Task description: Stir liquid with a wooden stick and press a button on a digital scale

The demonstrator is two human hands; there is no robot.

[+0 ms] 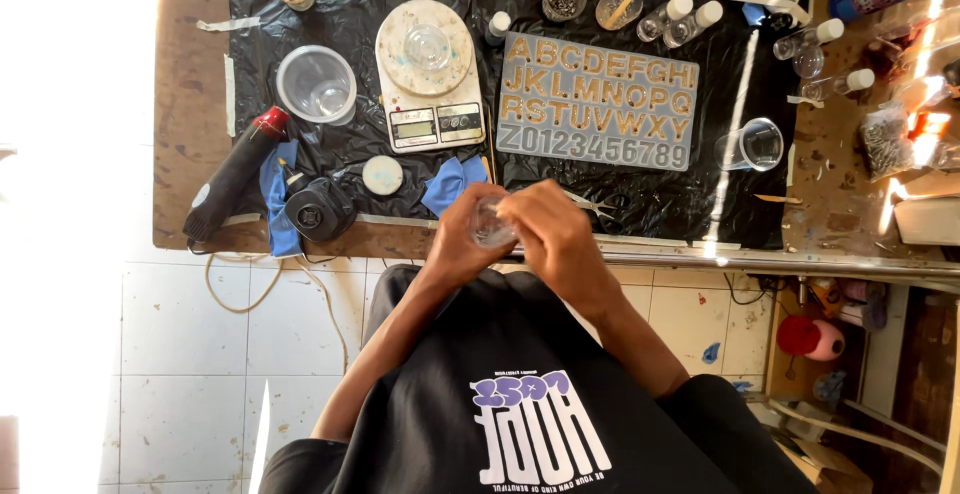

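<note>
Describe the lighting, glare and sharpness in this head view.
Head view: hard sunlight blows out the left edge of the frame and the floor tiles to white; a bright streak crosses the black plastic sheet, which shows glare on its wrinkles; the right side is patchily sunlit. The letter mould and scale are sharp; both hands, around a small clear cup, are slightly soft.

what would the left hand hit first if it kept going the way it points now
The left hand points up the picture and a little right, holding a small clear cup together with the right hand. Carried on, it would probably meet the grey letter mould first; depth is unclear.
</note>
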